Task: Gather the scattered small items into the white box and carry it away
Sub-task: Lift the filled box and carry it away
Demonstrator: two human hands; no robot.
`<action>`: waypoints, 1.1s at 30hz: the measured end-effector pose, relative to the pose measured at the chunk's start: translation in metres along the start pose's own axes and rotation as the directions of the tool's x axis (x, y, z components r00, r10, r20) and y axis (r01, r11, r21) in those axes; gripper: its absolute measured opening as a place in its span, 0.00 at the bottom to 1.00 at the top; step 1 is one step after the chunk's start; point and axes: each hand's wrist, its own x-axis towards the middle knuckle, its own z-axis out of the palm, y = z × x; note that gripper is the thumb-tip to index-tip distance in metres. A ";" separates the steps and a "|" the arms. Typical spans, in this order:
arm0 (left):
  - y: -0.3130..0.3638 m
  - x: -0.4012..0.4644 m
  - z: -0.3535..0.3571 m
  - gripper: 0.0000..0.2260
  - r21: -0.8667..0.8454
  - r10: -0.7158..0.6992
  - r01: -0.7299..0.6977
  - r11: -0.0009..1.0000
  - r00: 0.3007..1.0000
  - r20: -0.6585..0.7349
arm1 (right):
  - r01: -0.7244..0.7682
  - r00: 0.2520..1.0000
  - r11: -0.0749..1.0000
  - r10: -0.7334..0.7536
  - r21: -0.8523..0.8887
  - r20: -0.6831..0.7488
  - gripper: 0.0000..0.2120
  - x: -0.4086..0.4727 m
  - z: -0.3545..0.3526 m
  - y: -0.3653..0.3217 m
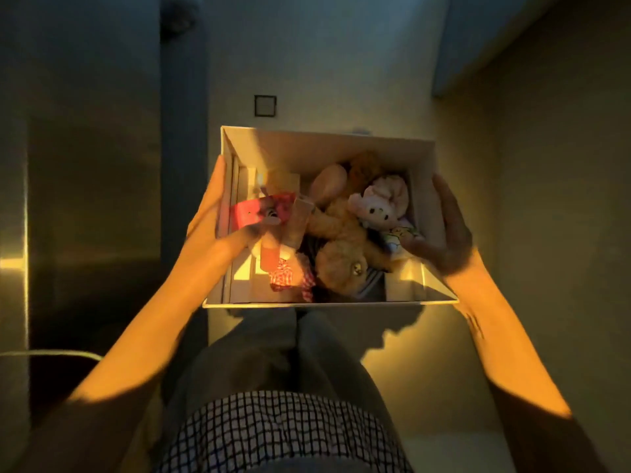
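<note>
White box point(317, 148), open-topped and rectangular, carried in front of the person's body above dark trousers point(273, 353) and a checked shirt hem point(273, 435). Left hand point(213, 213) lies along the box's left wall with its fingers against the outside and its thumb hooked over the rim into the box, gripping that wall. Right hand point(447, 230) clasps the right wall the same way, fingers outside, thumb curled inside onto the contents.

Contents: a tan plush bear point(341, 247) lying diagonally at the centre, head toward the near edge; a pale pink plush doll point(380, 206) with a white face at the right, touching the bear; a rounded beige item point(329, 186) behind them; a red-and-pink packet point(263, 213) at the left, partly under the left thumb; a red-and-white gingham cloth point(288, 278) near the front; a small printed card or pouch point(399, 235) beside the right thumb. Printing on the packet and card is too blurred to read; no brand can be made out.

Surroundings: pale floor point(444, 370) in warm low light, crossed by the box's shadow; a small dark-framed square point(265, 105) on the floor beyond the box.
</note>
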 end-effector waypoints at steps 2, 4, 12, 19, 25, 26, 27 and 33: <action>-0.003 0.034 -0.010 0.46 0.022 0.000 0.000 1.000 1.000 -0.001 | 0.001 1.000 1.000 -0.001 0.024 -0.008 0.45 0.038 0.006 -0.003; -0.006 0.070 -0.017 0.42 0.014 0.003 -0.003 1.000 1.000 -0.009 | -0.039 0.999 0.995 0.041 0.087 -0.017 0.44 0.074 0.010 -0.004; -0.010 0.221 -0.022 0.42 0.019 0.023 -0.021 1.000 0.995 -0.095 | -0.007 0.999 0.998 0.005 0.060 0.048 0.43 0.234 0.005 -0.004; -0.007 0.355 -0.012 0.41 -0.069 -0.021 0.009 0.998 0.985 -0.169 | 0.045 0.985 0.999 -0.048 0.022 0.166 0.44 0.395 -0.018 -0.005; 0.001 0.462 -0.012 0.41 0.005 -0.035 0.037 0.999 0.961 -0.273 | 0.043 0.974 0.992 -0.068 0.121 0.216 0.43 0.513 -0.027 -0.013; 0.001 0.480 -0.015 0.41 0.033 -0.037 0.048 0.998 0.958 -0.284 | 0.053 0.972 0.991 -0.080 0.122 0.223 0.42 0.532 -0.027 -0.016; 0.001 0.498 -0.019 0.42 0.051 -0.037 0.054 0.997 0.957 -0.288 | 0.066 0.970 0.991 -0.091 0.113 0.225 0.42 0.551 -0.025 -0.019; -0.006 0.604 -0.050 0.47 0.005 -0.025 0.027 1.000 0.959 -0.283 | 0.120 0.964 0.992 -0.126 0.041 0.233 0.44 0.676 -0.006 -0.033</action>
